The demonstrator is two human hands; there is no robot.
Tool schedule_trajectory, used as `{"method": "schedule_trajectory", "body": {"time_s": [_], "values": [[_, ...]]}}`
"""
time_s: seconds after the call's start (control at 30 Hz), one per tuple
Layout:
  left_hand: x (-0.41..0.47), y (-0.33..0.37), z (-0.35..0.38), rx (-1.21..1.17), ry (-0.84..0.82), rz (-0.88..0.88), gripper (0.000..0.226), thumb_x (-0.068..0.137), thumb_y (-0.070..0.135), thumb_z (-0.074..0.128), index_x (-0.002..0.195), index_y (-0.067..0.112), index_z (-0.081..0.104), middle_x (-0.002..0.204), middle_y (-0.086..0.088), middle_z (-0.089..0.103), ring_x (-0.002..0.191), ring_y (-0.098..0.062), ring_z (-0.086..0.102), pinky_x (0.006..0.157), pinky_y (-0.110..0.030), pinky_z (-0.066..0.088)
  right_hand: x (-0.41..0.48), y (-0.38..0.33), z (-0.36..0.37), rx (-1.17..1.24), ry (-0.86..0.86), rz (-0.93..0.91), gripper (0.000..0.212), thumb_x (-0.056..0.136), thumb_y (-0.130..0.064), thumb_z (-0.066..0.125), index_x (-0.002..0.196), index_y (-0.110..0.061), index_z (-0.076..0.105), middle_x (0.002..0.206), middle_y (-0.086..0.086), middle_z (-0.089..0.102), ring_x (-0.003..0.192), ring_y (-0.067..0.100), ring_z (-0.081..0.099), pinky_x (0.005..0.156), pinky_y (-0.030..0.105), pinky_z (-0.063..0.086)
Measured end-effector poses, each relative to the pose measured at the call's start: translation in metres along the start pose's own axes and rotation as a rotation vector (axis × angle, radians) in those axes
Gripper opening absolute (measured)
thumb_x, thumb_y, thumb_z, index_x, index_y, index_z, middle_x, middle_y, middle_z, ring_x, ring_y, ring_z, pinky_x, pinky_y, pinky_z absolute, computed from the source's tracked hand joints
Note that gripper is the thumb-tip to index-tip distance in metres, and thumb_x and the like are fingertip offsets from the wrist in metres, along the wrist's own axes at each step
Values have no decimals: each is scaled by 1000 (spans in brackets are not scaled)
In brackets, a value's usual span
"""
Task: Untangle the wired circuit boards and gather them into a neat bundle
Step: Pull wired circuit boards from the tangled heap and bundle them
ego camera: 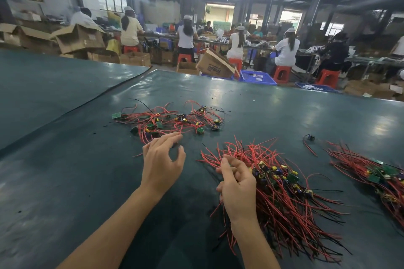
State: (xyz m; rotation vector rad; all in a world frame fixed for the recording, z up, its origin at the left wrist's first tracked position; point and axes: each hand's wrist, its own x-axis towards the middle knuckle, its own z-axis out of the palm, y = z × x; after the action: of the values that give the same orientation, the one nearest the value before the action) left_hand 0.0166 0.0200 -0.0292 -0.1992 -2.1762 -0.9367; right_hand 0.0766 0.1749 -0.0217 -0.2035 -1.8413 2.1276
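Observation:
A loose tangle of small green circuit boards with red and black wires (pixel 175 121) lies on the dark green table ahead of me. My left hand (pixel 162 161) hovers just short of its near edge, fingers spread and relaxed, holding nothing. My right hand (pixel 237 185) grips the gathered bundle of boards and red wires (pixel 284 192), fingers curled round its middle; the wires fan out above and below the hand. A second bundle (pixel 376 174) lies at the far right.
One stray board with wires (pixel 309 141) lies between the two bundles. The dark green table (pixel 65 181) has a seam running diagonally at the left. Beyond its far edge stand blue crates (pixel 258 77), cardboard boxes (pixel 215 64) and seated workers on red stools.

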Motion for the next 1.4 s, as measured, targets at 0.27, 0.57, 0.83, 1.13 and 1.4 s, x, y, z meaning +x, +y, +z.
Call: {"method": "schedule_trajectory", "body": {"time_s": [0.27,0.57,0.83,1.13,1.4], "values": [[-14,39,-4,-233,-28,291,18,79,21,56,77,18,74,86,14,71,83,-6,63,86,-34,40,-6,-6,3,58,-89,-8,33,100,-32,51,132,-27,53,96,-1,72,62,12,63,47,24,46],[-25,48,1,-707,-331,70,24,73,21,51,62,7,67,63,2,68,64,-13,62,69,-28,48,-6,-6,3,44,-90,-127,27,95,-25,56,83,-9,73,74,-2,73,72,7,67,66,20,53],[-17,29,11,-579,-283,-286,19,83,17,75,98,24,64,89,11,68,66,-1,60,64,-15,48,-8,-8,1,96,-31,-264,14,91,-13,65,95,-21,76,80,1,74,59,9,61,46,19,45],[-24,34,13,-424,-455,-32,10,85,22,74,94,26,73,87,2,68,70,-5,60,65,-19,49,-9,-11,1,144,36,-318,15,84,-31,66,95,-26,75,82,2,75,56,8,60,51,19,48],[-19,36,10,-420,-128,153,21,86,11,71,107,7,72,91,-1,68,78,-10,64,71,-21,53,-4,-2,4,22,-45,-156,18,88,-15,70,106,-20,72,90,-9,76,81,4,70,73,18,55]]}}
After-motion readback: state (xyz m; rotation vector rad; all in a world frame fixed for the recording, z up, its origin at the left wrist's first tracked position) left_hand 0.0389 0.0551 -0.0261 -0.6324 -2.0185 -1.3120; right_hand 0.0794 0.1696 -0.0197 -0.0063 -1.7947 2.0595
